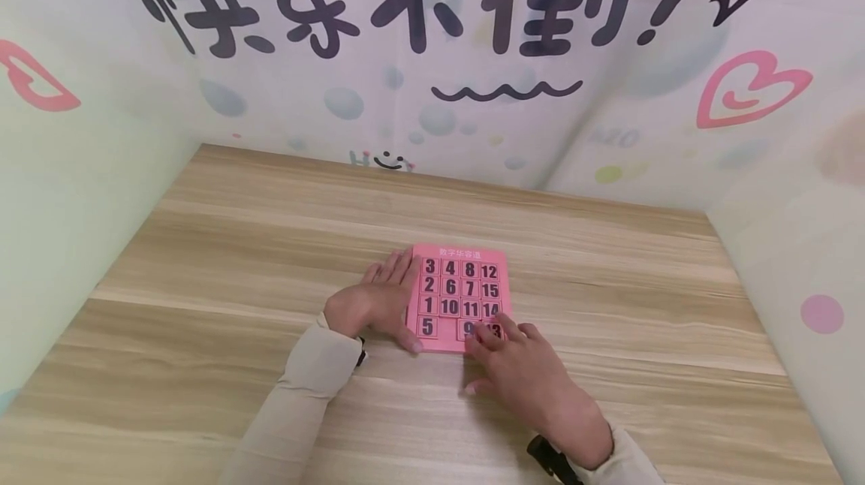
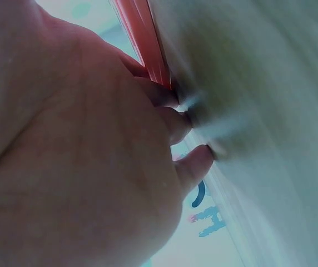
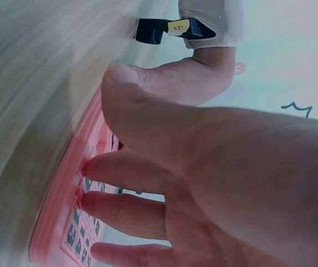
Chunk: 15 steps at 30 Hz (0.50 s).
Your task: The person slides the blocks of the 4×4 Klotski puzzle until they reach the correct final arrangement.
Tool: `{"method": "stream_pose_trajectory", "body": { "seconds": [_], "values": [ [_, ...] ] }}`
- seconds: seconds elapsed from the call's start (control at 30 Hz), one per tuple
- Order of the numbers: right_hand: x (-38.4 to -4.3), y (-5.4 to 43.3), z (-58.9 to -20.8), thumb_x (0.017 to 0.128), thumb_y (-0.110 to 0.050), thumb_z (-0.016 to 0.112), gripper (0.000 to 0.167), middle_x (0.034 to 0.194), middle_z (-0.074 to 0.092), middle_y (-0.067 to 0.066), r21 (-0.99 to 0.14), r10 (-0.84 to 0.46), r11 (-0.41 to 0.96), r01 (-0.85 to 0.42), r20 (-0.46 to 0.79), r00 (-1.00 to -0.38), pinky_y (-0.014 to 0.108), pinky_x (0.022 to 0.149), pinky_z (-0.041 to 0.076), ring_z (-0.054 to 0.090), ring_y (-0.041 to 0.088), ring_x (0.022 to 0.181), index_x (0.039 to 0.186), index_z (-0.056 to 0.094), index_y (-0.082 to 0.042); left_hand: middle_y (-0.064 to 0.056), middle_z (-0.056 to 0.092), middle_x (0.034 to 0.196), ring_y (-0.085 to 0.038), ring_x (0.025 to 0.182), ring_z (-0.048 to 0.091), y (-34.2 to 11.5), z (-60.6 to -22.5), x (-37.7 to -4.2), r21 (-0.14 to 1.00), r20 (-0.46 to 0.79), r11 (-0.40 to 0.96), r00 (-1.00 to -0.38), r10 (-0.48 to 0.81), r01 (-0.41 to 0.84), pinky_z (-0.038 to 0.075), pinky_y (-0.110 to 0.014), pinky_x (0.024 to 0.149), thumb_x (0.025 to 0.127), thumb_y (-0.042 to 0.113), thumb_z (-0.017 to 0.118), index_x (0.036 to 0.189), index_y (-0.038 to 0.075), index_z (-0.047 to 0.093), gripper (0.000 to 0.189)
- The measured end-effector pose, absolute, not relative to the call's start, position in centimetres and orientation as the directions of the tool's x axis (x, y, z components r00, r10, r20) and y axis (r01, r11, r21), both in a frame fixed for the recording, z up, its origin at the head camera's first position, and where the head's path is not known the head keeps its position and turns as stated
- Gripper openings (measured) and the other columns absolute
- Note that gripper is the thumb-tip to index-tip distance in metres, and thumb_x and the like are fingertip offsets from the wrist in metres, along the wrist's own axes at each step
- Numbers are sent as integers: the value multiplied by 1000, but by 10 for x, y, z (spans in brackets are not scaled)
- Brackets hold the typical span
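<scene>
A pink sliding number puzzle (image 1: 442, 346) lies flat on the table, its black-numbered tiles in rows under a title strip. The bottom row reads 5, a bare slot, 9 and 13. My left hand (image 1: 378, 305) rests along the puzzle's left side, fingers extended and thumb by the lower left corner. In the left wrist view, its fingertips come down beside the pink edge (image 2: 148, 50). Fingertips of my right hand (image 1: 530, 372) touch the 9 tile (image 1: 464, 329) and partly cover 13. The right wrist view shows those fingers fairly straight over the tiles, thumb held apart.
The wood-grain table (image 1: 642, 305) extends around the puzzle on all sides. A printed white backdrop (image 1: 378, 125) with large dark characters stands along its back edge, with pale panels at left and right. Black wrist straps (image 1: 550, 459) sit at the sleeve cuffs.
</scene>
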State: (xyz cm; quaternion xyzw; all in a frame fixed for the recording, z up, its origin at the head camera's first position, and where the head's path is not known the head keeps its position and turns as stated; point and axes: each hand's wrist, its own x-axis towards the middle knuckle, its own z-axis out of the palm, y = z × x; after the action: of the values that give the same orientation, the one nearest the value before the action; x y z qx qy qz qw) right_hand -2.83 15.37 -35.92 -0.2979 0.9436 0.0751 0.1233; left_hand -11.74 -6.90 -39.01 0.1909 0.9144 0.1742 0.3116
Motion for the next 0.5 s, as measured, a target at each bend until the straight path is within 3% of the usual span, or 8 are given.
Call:
{"method": "stream_pose_trajectory", "body": {
  "seconds": [0.5],
  "values": [
    [-27, 149, -365, 88, -57, 62, 64, 147, 54, 5, 63, -587, 787, -614, -231, -776, 53, 106, 45, 48, 35, 135, 137, 61, -16, -14, -19, 164, -30, 152, -16, -71, -388, -115, 460, -492, 855, -733, 470, 240, -5, -47, 124, 66, 49, 89, 158, 4, -10, 142]
  ]
}}
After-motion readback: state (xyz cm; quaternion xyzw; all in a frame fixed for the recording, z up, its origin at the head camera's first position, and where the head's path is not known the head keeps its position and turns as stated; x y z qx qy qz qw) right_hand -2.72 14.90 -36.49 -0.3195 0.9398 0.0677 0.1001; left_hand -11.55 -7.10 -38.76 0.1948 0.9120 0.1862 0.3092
